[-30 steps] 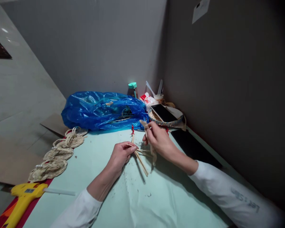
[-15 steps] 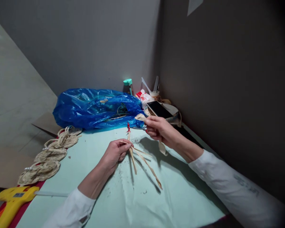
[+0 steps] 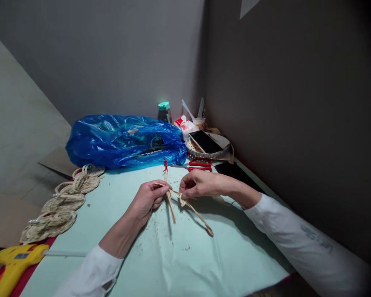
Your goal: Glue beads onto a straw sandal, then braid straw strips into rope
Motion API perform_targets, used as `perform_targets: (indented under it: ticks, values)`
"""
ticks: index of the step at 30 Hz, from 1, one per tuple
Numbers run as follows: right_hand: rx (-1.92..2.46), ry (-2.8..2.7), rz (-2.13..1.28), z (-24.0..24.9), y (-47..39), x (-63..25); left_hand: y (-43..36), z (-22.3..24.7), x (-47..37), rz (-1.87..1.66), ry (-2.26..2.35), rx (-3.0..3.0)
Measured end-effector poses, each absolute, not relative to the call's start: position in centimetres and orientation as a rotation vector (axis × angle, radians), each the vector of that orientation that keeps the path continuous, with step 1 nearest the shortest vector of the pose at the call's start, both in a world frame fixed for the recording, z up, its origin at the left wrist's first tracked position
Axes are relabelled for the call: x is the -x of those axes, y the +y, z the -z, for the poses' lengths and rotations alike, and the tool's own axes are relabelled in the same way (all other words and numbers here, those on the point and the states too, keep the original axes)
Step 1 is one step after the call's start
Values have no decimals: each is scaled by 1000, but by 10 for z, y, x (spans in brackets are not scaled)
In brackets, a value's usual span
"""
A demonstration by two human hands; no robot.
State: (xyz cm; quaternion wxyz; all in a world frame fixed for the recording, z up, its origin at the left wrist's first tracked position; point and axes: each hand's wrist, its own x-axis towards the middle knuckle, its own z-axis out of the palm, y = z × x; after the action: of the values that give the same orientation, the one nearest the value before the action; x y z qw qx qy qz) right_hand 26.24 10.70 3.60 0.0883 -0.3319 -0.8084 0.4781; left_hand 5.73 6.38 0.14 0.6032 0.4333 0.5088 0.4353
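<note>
Your left hand [image 3: 148, 200] has thumb and fingertips pressed together, pinching a cluster of straw strands [image 3: 171, 207] just above the pale green sheet [image 3: 188, 268], near the middle of the work surface. At the far end of the cluster is a red tie [image 3: 165, 166]; at the near end the strands fan out, one running long toward your right. Your right hand [image 3: 198, 184], just beside it, has thumb and fingers drawn together, pinching a pale straw strip [image 3: 183, 201] by the strands. Red-handled scissors [image 3: 190, 168] lie just beyond your right hand, close to the blue plastic bag [image 3: 111, 142] and the round basket [image 3: 212, 156] with a smartphone [image 3: 205, 141] on it. Well to your left are braided straw pieces [image 3: 62, 203] and a yellow glue gun [image 3: 21, 255].
</note>
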Motion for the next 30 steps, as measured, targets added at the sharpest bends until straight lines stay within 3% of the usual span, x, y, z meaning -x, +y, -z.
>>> perform_targets:
  ticks: [8,16,23,30]
  values:
    - [992,-1944,-1330,-40,108,-261,64,-2,-57,-988,1169,-1030]
    - [1058,-2471,-1178,-33,97,-252,64,-2,-54,-942,1162,-1079]
    - [965,-2411,-1539,-52,105,-280,65,-1,-53,-927,1161,-1020]
    - [910,-2411,-1625,-75,98,-292,64,-3,-57,-933,1144,-996]
